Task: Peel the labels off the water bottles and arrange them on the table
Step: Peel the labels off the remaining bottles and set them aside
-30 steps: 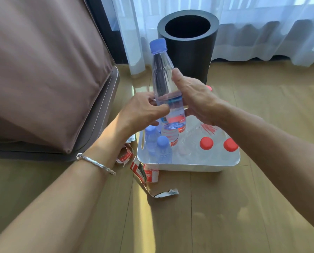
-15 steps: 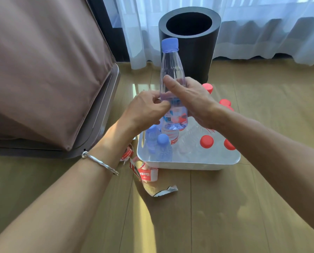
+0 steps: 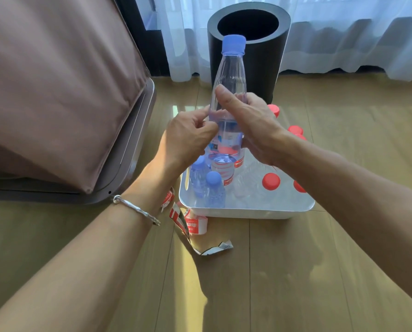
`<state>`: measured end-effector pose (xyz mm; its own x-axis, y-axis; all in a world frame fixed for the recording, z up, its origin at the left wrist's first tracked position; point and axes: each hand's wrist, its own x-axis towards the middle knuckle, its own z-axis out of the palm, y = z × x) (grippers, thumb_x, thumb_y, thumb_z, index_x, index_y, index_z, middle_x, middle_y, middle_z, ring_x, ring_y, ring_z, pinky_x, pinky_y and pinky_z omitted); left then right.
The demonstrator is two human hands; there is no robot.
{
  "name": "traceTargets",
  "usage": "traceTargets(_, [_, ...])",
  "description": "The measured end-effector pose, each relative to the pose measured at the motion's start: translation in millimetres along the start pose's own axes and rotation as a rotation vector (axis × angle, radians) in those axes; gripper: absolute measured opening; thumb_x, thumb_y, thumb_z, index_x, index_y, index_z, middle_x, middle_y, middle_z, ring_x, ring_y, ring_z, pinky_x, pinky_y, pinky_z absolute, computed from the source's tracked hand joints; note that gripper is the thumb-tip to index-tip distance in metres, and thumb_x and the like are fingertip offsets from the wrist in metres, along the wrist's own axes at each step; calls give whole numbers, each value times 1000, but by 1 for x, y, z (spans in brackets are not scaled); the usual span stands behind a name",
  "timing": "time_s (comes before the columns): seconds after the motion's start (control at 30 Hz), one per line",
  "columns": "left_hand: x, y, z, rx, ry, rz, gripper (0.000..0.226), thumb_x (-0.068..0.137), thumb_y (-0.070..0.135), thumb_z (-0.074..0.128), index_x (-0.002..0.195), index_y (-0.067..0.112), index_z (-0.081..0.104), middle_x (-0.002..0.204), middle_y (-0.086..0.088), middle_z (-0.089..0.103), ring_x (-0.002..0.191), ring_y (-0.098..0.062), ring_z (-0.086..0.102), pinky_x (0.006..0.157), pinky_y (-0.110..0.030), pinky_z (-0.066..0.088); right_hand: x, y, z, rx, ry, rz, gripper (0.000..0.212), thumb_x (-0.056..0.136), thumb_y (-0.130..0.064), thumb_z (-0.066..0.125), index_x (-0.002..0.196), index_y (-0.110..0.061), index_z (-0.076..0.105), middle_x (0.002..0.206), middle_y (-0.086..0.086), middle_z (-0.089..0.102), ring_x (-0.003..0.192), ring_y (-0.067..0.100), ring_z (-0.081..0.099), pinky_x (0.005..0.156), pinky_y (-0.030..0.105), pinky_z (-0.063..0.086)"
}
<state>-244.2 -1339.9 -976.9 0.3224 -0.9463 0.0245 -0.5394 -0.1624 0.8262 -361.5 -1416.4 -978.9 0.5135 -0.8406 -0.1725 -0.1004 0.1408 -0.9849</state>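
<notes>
A clear plastic water bottle with a pale blue cap (image 3: 231, 75) is held in the air above a white plastic tub (image 3: 248, 213). Its long axis is nearly vertical, cap up and leaning slightly away towards a black cylindrical bin (image 3: 268, 68). The right hand (image 3: 253, 123) is wrapped round the bottle's middle, thumb lying up the near side. The left hand (image 3: 190, 137), fingers curled, pinches the left edge of the bottle's blue and red label (image 3: 226, 140). A silver bracelet (image 3: 135, 208) circles the left wrist.

In the tub stand blue-capped bottles (image 3: 213, 179) and red-capped bottles (image 3: 270, 181). Peeled red and white labels (image 3: 195, 224) lie on the wooden floor (image 3: 296, 271) just beside the tub's near left corner. A brown fabric cover (image 3: 56, 80) hangs at left; white curtains (image 3: 344, 32) hang behind the bin.
</notes>
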Motion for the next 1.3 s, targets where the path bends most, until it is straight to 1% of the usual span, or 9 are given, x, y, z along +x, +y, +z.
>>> traceTargets(0.1, [0, -2, -1, -19, 17, 17, 41, 89, 12, 48, 111, 38, 71, 84, -10, 74, 81, -27, 72, 61, -41, 61, -1, 1, 2, 9, 8, -20, 65, 75, -62, 67, 111, -10, 52, 113, 18, 66, 99, 29, 70, 84, 52, 59])
traceTargets(0.17, [1, -1, -3, -42, -17, -1, 40, 84, 21, 47, 107, 45, 68, 87, -10, 74, 83, -27, 72, 61, -41, 62, -1, -1, 3, 23, 9, -9, 62, 75, -63, 67, 106, -12, 53, 114, 19, 66, 100, 29, 70, 85, 53, 58])
traceTargets(0.27, [1, 1, -5, -70, -61, -41, 39, 82, 41, 52, 116, 33, 70, 93, 2, 75, 86, -15, 73, 66, -42, 63, 0, -4, 2, 13, 8, -7, 78, 63, -70, 67, 113, -11, 53, 113, 15, 68, 99, 27, 71, 84, 51, 59])
traceTargets(0.33, [1, 1, -3, -76, -68, -45, 46, 81, 47, 54, 121, 28, 68, 96, 4, 75, 87, -15, 73, 68, -44, 62, 0, -2, 2, 18, 19, 0, 73, 67, -68, 68, 112, -11, 53, 114, 15, 68, 101, 27, 70, 85, 51, 59])
traceTargets(0.43, [1, 0, 0, -63, -65, -37, 49, 79, 46, 52, 122, 27, 67, 92, 2, 76, 84, -19, 73, 68, -45, 62, 1, 0, -1, 54, 30, 8, 50, 86, -55, 66, 107, -11, 52, 117, 18, 67, 103, 27, 70, 88, 51, 58])
traceTargets(0.57, [2, -1, 3, -55, -65, -31, 54, 80, 47, 51, 127, 25, 65, 93, 0, 75, 86, -19, 73, 69, -46, 62, 1, 1, -3, 41, 21, 11, 41, 90, -51, 63, 106, -15, 50, 118, 17, 65, 104, 28, 69, 88, 52, 57])
traceTargets(0.83, [2, -9, 5, -59, 19, -14, 50, 81, 28, 42, 123, 34, 67, 94, -14, 72, 84, -26, 72, 58, -38, 62, -1, -4, 3, 1, 26, -33, 69, 70, -63, 65, 111, -8, 57, 108, 17, 69, 96, 28, 71, 85, 52, 59])
traceTargets(1.1, [4, -5, 5, -122, -45, -42, 52, 79, 44, 53, 127, 27, 64, 91, -1, 75, 87, -19, 72, 60, -35, 60, 1, -1, 0, 45, 22, -11, 38, 89, -50, 65, 103, -17, 52, 117, 16, 67, 100, 24, 71, 85, 42, 59])
traceTargets(1.3, [3, -9, 11, -111, 23, -22, 47, 76, 40, 49, 118, 32, 69, 80, -8, 72, 83, -30, 72, 67, -49, 61, -1, 0, -1, 48, 16, -6, 46, 84, -53, 66, 106, -16, 51, 116, 17, 66, 100, 27, 70, 87, 49, 58])
